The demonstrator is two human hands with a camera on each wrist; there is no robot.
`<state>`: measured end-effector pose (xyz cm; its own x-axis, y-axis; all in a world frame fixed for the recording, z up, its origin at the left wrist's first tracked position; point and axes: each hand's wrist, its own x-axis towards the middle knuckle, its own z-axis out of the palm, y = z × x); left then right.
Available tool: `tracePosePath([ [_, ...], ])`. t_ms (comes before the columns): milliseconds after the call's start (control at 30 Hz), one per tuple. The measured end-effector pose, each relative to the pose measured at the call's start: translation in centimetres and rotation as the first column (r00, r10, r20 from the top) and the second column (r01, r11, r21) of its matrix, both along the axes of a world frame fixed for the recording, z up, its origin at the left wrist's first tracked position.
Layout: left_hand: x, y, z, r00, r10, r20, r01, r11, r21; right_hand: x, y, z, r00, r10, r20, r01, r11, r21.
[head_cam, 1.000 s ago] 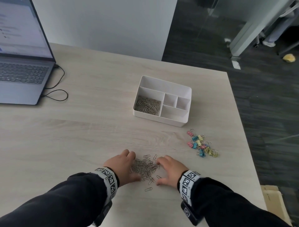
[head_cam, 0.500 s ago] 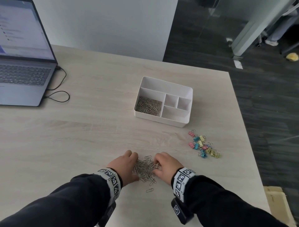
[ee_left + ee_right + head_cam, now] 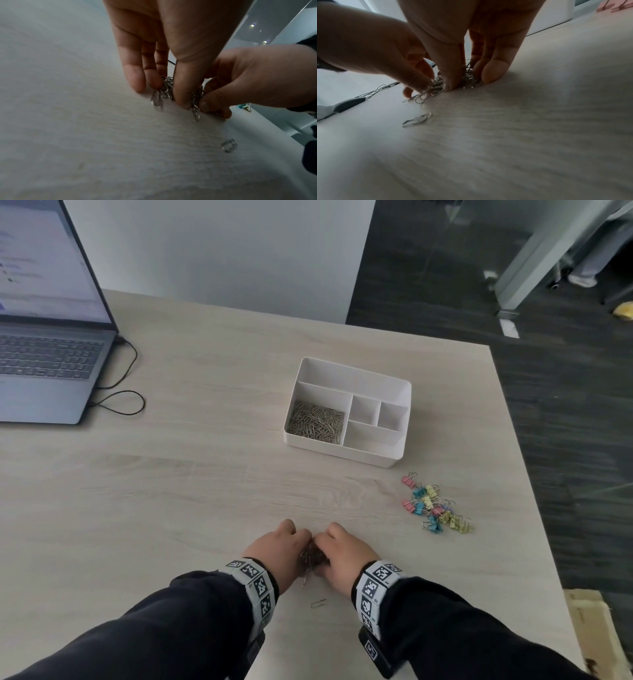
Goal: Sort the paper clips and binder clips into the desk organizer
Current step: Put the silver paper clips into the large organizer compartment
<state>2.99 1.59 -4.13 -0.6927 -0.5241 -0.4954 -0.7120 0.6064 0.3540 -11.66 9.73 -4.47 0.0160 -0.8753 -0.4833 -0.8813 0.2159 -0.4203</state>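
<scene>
The left hand (image 3: 274,553) and the right hand (image 3: 346,554) are pressed together at the near middle of the desk (image 3: 205,491), each with thumb and curled fingers pinching the same heap of paper clips (image 3: 311,558), which sits on the desk top between them. Most of the heap is hidden under the fingers; only a few wire loops stick out at its near edge. One stray paper clip (image 3: 318,603) lies alone just nearer, between the wrists.

The desk organizer (image 3: 347,410) stands well beyond the hands, right of centre. Its large left compartment holds more paper clips (image 3: 317,422); how the long far compartment is filled cannot be seen past its wall. A loose cluster of coloured binder clips (image 3: 435,508) lies on the desk right of the hands, near of the organizer.

At the far left an open laptop (image 3: 44,337) is cut off by the frame edge, with a black cable (image 3: 120,402) looping beside it. Both wrist views are blurred.
</scene>
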Motion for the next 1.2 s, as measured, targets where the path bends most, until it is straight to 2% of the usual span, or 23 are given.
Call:
tracePosePath([
  [333,-0.8,-1.9,-0.4,0.995,0.066,-0.075,-0.056,0.990,0.126,-0.6,-1.4,0.3,0.989,-0.115,0.090,0.117,0.993,-0.014],
  [500,-1.4,-3.6,0.2,0.991,0.103,-0.083,-0.088,0.982,0.168,-1.7,-2.2,0.7,0.960,-0.226,0.168,0.232,0.973,-0.018],
  [733,-2.4,-6.8,1.2,0.983,0.160,-0.090,-0.130,0.952,0.276,-4.1,-3.4,1.3,0.924,-0.301,0.236,0.312,0.950,-0.009],
  [967,-4.6,-10.9,3.1,0.943,0.305,-0.137,-0.242,0.905,0.348,-6.8,-3.9,0.6,0.868,-0.430,0.247,0.430,0.901,0.055],
  [1200,-9.1,-16.4,6.1,0.841,0.464,-0.279,-0.354,0.861,0.364,-7.9,-4.2,-0.3,0.825,-0.492,0.277,0.486,0.869,0.096],
])
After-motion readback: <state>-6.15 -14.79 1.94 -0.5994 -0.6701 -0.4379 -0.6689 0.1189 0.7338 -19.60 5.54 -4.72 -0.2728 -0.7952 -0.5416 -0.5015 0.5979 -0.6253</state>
